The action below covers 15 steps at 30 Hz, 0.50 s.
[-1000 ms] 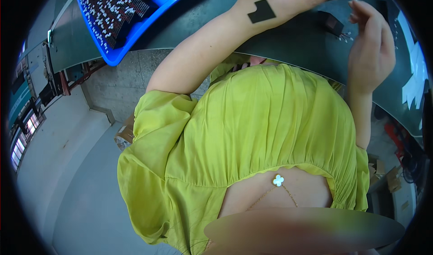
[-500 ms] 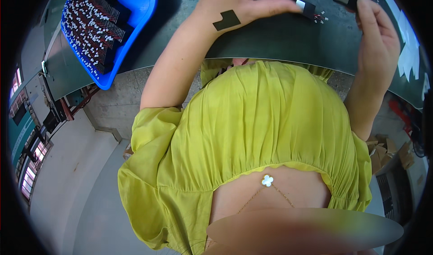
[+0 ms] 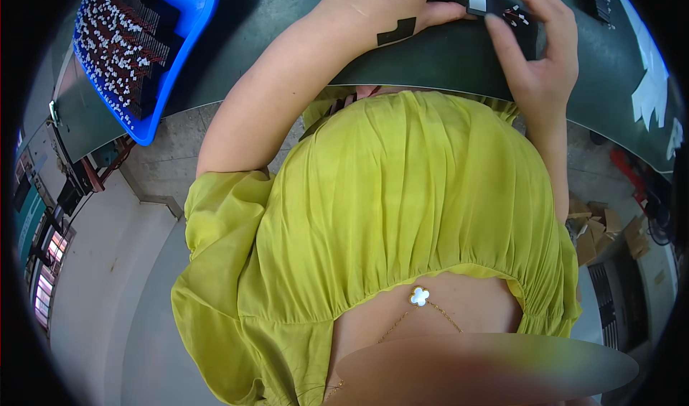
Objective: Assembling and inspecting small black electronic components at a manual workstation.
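Observation:
At the top of the view, a flat black battery-like pack [image 3: 495, 2] with a whitish square and short wires ending in small white plugs lies at my left hand [image 3: 398, 7]. The thumb and fingers of that hand close on its left end; the fingertips are partly cut off by the upper edge. My right hand [image 3: 549, 47] surrounds the wired end, thumb below and forefinger above, held apart. Whether these fingertips touch the pack I cannot tell. An L-shaped black patch [image 3: 397, 31] sticks to my left wrist.
A blue tray [image 3: 176, 83] at the left holds many black packs with red wires and white plugs. More black packs [image 3: 597, 0] stand in a row at the upper right. White paper strips [image 3: 646, 83] lie along the right side of the dark green table [image 3: 287, 54]. Cardboard boxes [image 3: 592, 230] sit below.
My right hand has moved left to the wired pack, and the black piece it held no longer shows in its fingers. My left hand has moved right and closed on the pack.

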{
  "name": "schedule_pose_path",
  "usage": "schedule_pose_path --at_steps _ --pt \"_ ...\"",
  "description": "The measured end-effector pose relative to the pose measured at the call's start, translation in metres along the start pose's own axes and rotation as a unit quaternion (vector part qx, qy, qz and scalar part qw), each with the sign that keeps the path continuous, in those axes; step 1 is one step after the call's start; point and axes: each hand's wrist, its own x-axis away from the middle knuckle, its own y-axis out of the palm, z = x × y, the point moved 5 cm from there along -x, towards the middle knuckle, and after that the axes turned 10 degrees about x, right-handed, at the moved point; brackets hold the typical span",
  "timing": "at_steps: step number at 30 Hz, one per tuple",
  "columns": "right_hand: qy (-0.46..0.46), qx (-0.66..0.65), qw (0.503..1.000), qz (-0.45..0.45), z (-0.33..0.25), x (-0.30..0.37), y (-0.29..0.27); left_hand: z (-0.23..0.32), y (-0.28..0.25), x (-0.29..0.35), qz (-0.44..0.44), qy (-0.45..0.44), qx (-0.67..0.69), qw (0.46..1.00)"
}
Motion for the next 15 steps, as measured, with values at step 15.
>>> schedule_pose_path --at_steps 15 --pt "-0.015 -0.114 0.993 -0.025 0.022 -0.011 -0.011 -0.013 -0.022 0.001 0.103 -0.087 0.278 0.951"
